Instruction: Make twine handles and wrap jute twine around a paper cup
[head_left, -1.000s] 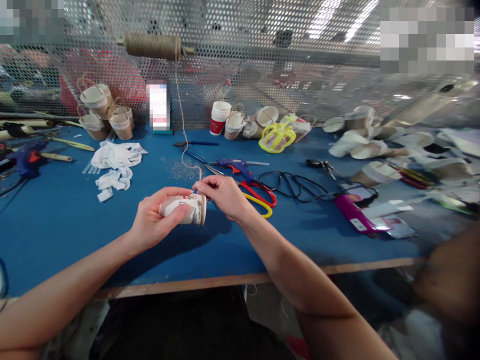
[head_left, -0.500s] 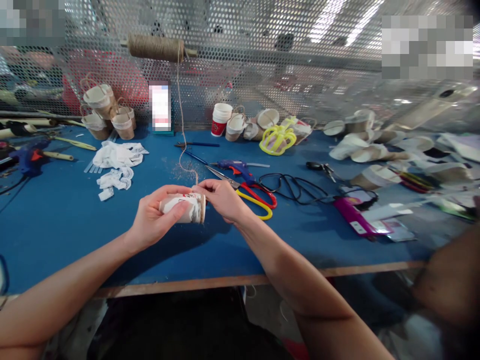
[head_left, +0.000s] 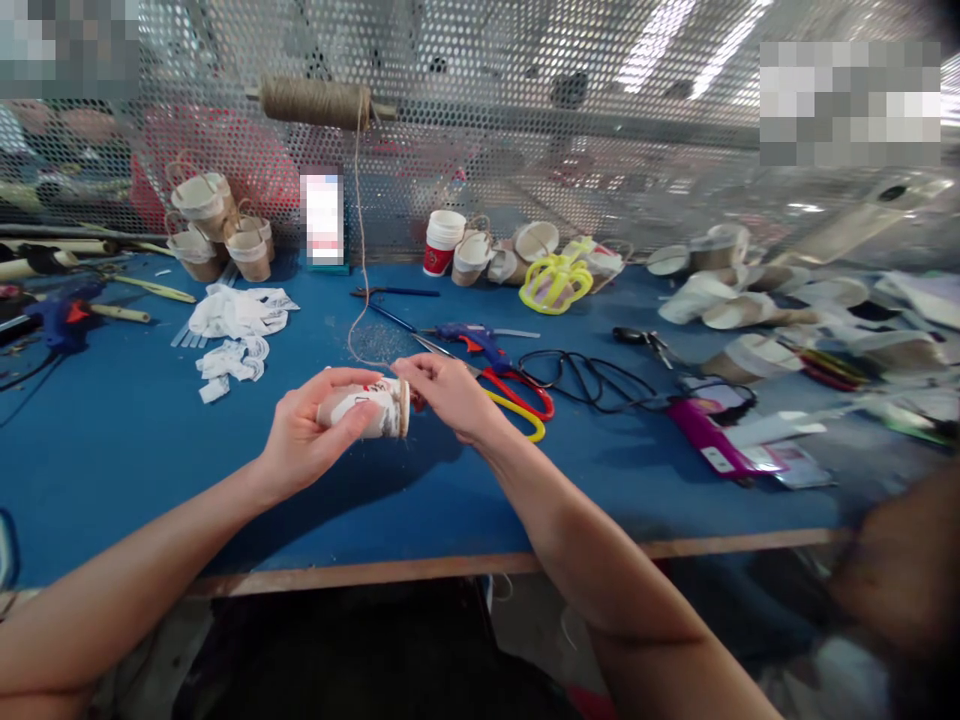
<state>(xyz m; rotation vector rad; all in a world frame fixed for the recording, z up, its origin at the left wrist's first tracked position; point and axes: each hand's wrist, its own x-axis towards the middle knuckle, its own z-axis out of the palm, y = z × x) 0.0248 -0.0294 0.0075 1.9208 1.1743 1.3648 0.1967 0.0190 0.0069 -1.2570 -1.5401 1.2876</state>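
My left hand is wrapped round a white paper cup held on its side above the blue table. A band of brown twine is wound round the cup's right end. My right hand pinches the twine at that end. The strand runs up from the cup to a spool of twine on a rod at the mesh wall.
Red-and-yellow scissors, a blue glue gun and a black cable lie just right of my hands. White scraps lie at the left. Twine-wrapped cups and loose cups stand at the back. Another person's arm shows at the right edge.
My right hand has come down closer to the cup's end, and the slack twine now loops lower to the left. The left hand has turned the cup slightly.
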